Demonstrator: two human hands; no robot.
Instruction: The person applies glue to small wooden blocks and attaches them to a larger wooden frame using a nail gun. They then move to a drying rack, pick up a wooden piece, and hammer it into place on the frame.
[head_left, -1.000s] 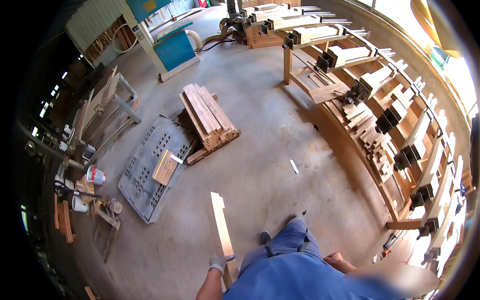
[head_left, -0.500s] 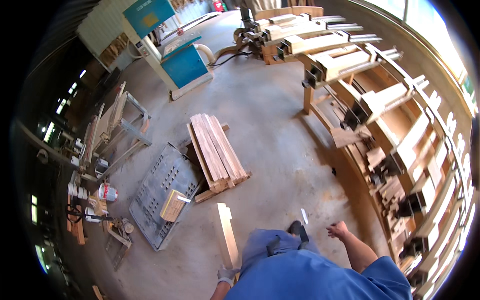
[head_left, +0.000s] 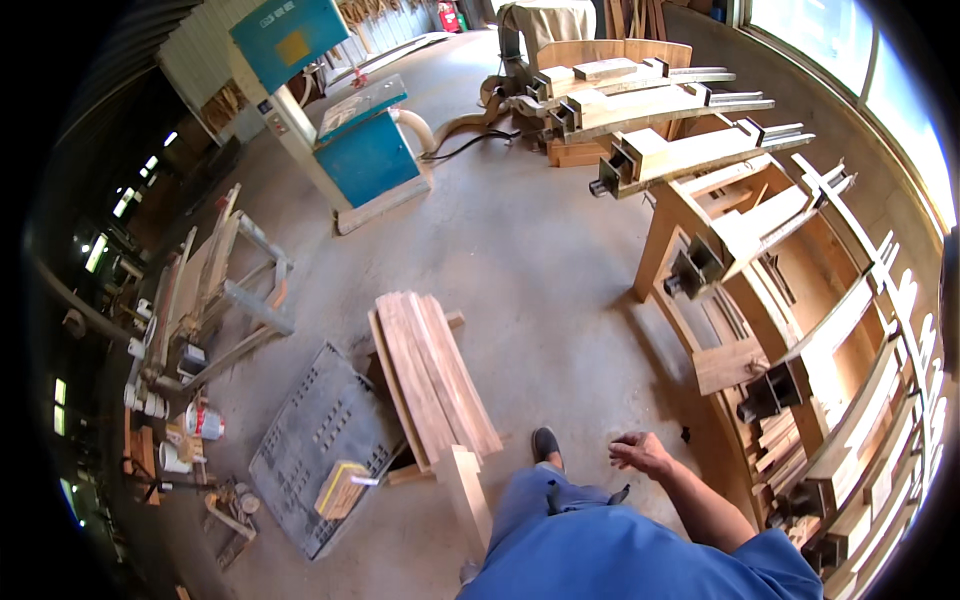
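Note:
A pale wooden board [head_left: 466, 495] stands upright at my left side, its notched upper end in front of the stacked planks. My left hand [head_left: 469, 572], in a grey glove, grips it low down; only a small part of the hand shows beside my blue shirt. Held out to my right is my bare right hand [head_left: 641, 453], with nothing in it and its fingers loosely bent and apart. Just ahead lies a stack of reddish planks [head_left: 430, 375] on wooden bearers. Left of that stack, a small bundle of short wood pieces [head_left: 340, 490] sits on a grey plastic pallet [head_left: 290, 450].
Along the right runs a long wooden clamp rack [head_left: 668, 215] carrying clamped boards, with offcuts [head_left: 778, 440] beneath. A blue bandsaw [head_left: 368, 160] stands ahead with a hose. To the left are a workbench [head_left: 225, 265] and buckets [head_left: 205, 420]. My dark shoe [head_left: 547, 446] is on the concrete floor.
I have stepped forward, so the plank stack and the clamp rack are closer. The board has come along in my left hand. My right hand has swung forward and inward, its fingers loosening.

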